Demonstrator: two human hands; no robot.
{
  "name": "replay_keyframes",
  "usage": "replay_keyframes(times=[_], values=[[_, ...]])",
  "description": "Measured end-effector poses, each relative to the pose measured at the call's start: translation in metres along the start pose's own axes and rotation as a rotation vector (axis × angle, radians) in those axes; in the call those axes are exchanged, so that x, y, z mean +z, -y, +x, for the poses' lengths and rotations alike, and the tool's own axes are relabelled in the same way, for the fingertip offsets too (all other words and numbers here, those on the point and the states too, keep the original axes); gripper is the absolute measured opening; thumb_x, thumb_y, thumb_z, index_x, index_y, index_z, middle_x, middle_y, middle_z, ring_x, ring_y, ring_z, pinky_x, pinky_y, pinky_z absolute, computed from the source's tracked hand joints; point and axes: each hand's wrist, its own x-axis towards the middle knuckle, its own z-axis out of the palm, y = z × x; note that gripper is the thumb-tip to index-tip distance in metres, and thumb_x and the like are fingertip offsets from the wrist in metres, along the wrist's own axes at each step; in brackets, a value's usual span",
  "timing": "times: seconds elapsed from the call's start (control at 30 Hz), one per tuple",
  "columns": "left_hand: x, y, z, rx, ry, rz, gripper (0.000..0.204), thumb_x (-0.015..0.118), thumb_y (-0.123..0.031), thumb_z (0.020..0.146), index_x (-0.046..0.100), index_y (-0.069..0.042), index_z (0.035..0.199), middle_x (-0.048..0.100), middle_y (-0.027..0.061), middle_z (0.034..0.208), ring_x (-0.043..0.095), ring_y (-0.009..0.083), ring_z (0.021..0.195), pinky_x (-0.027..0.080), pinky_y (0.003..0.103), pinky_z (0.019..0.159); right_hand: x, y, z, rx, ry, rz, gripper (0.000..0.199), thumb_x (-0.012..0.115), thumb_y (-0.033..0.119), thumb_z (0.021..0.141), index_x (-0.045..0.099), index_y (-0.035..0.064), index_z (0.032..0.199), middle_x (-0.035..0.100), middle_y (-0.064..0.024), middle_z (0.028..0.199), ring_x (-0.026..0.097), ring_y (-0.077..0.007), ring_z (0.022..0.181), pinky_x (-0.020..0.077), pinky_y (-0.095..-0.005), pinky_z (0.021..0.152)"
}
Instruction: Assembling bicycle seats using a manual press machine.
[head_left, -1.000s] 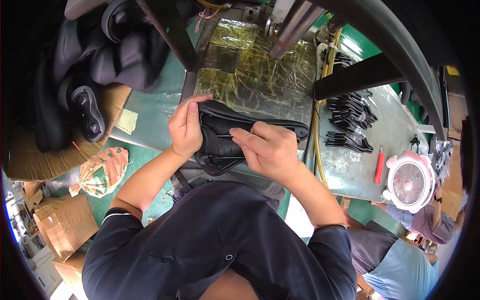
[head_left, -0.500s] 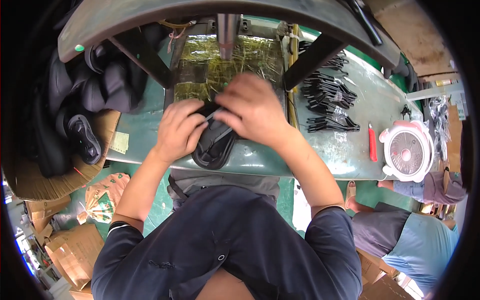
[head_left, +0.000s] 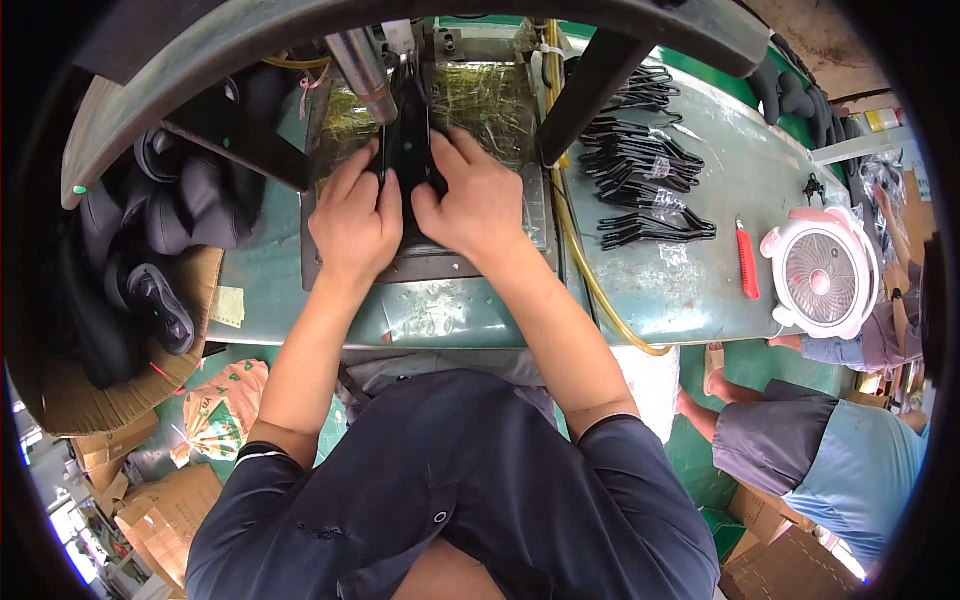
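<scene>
A black bicycle saddle (head_left: pixel 408 150) lies lengthwise on the tape-covered plate (head_left: pixel 480 100) of a press, its narrow end pointing away from me. My left hand (head_left: pixel 355 222) grips its left side, thumb along the edge. From the right, my right hand (head_left: pixel 470 205) closes on the other side, fingers stretched forward and thumb against it. The wide near end is largely hidden between my hands. Just over the saddle's left edge stands a round metal rod (head_left: pixel 362 75) of the press.
Dark frame bars (head_left: pixel 600 95) flank the plate. A yellow hose (head_left: pixel 580 240) runs along its right. Further right lie bundled black bent rods (head_left: pixel 650 170), a red-handled cutter (head_left: pixel 747 262) and a small fan (head_left: pixel 822 275). A carton (head_left: pixel 190 330) of black saddles stands left. Another person (head_left: pixel 850 460) is behind right.
The saddle has moved from the table's front edge onto the press plate, under the frame. Both hands went forward with it and now hold its two sides.
</scene>
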Motion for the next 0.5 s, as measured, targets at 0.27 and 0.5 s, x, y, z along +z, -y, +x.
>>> replay_keyframes(times=[0.27,0.5], values=[[0.007,0.004,0.005,0.012,-0.065,-0.022,0.013,0.078,-0.016,0.092,0.073,-0.004,0.09,0.078,0.0092,0.127,0.076,0.0321,0.103,0.062,0.041,0.085,0.001,0.001,0.008,0.062,0.007,0.042,0.06,0.076,0.027,0.086,0.066,-0.0014,0.138,0.074,-0.0219,0.128,0.075,-0.0397,0.108,0.0616,-0.0457,0.092],[-0.004,0.007,0.0,-0.101,-0.158,-0.352,0.044,0.084,-0.015,0.084,0.064,-0.004,0.122,0.065,0.0232,0.143,0.069,0.0431,0.122,0.058,0.045,0.101,-0.008,0.007,0.012,0.196,0.078,0.193,0.078,0.078,0.041,0.095,0.053,-0.0096,0.149,0.068,-0.033,0.132,0.066,-0.0496,0.123,0.0518,-0.0516,0.108]])
